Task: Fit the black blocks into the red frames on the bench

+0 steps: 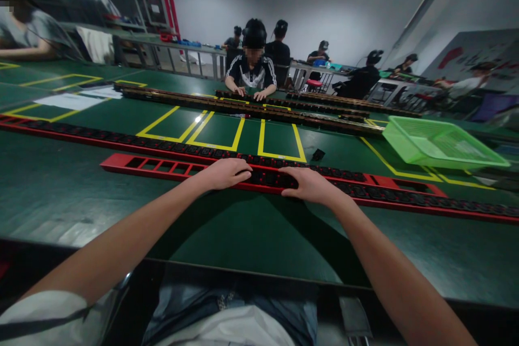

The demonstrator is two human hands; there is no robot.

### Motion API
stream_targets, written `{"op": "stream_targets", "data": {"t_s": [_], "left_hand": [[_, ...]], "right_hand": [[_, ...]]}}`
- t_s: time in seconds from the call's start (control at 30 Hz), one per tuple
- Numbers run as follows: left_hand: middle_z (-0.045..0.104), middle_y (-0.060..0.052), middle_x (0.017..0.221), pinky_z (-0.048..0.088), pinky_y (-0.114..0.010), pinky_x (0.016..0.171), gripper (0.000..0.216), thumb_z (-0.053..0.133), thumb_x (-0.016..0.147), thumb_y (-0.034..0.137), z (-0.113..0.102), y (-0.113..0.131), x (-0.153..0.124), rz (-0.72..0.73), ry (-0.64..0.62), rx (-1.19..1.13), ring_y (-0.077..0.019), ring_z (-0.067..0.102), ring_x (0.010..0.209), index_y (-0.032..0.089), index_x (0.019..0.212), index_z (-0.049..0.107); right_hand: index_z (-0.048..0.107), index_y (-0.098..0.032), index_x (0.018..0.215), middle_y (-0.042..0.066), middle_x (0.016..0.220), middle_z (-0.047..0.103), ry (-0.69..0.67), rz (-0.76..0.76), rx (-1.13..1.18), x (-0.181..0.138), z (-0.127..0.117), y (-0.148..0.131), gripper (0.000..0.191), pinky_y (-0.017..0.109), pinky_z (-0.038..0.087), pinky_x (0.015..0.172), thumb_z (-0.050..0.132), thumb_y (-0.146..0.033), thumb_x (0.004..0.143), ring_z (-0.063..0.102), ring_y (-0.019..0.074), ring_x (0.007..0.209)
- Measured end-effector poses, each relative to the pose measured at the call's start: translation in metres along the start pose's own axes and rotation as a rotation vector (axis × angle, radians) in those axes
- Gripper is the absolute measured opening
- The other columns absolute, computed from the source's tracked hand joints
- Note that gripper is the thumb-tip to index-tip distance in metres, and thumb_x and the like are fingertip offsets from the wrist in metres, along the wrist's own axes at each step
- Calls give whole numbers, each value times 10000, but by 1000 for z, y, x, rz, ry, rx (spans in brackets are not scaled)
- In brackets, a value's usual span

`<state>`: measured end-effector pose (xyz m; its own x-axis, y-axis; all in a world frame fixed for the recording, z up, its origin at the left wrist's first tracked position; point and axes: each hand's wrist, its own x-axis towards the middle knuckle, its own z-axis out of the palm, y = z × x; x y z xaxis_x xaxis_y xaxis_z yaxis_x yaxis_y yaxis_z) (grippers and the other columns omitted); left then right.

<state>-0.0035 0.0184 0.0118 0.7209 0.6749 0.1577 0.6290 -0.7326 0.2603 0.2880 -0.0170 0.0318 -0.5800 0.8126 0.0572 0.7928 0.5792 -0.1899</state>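
Note:
Across the table in front of me lies a long red slotted rail (389, 194). Its left end has bare rectangular openings, while black socket-like inserts fill it from the middle to the right. My left hand (225, 174) grips the rail where the openings give way to inserts, thumb on the near side and fingers over the top. A short way to the right, my right hand (308, 184) is closed on the same rail, fingers curled over its far edge. Just behind runs a second red rail (81, 136) with black inserts, partly hidden by my hands.
A loose black piece (318, 154) lies beyond my right hand. To the right stands a light green plastic basket (441, 143). White papers (71, 100) lie at left. Dark long rails (186, 101) stretch across the far side, where a co-worker (252, 67) has both hands on them.

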Motion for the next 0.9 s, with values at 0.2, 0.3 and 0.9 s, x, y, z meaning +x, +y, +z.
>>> {"op": "stream_targets", "data": {"t_s": [0.2, 0.3, 0.9], "left_hand": [[693, -86, 1151, 484, -335, 917, 370, 400, 1004, 366, -2, 2, -1, 4, 3, 13, -224, 642, 1057, 184, 1190, 663], [694, -91, 1150, 487, -338, 914, 366, 418, 993, 364, -2, 2, 0, -2, -6, 33, -230, 643, 1053, 173, 1186, 663], [694, -98, 1138, 495, -360, 866, 388, 369, 993, 368, -1, 3, -1, -53, -6, 91, -257, 643, 1048, 191, 1161, 672]], "right_hand": [[607, -181, 1347, 146, 1327, 646, 19, -31, 2, 3, 3, -4, 565, 483, 472, 1044, 724, -371, 828, 609, 328, 1212], [593, -185, 1359, 140, 1346, 634, 1, -34, -4, 2, 1, -3, 577, 473, 469, 1048, 724, -370, 829, 602, 323, 1222], [514, -209, 1420, 146, 1262, 664, -39, 3, -126, -4, -7, -10, 634, 424, 503, 918, 722, -335, 834, 632, 329, 1131]]}}
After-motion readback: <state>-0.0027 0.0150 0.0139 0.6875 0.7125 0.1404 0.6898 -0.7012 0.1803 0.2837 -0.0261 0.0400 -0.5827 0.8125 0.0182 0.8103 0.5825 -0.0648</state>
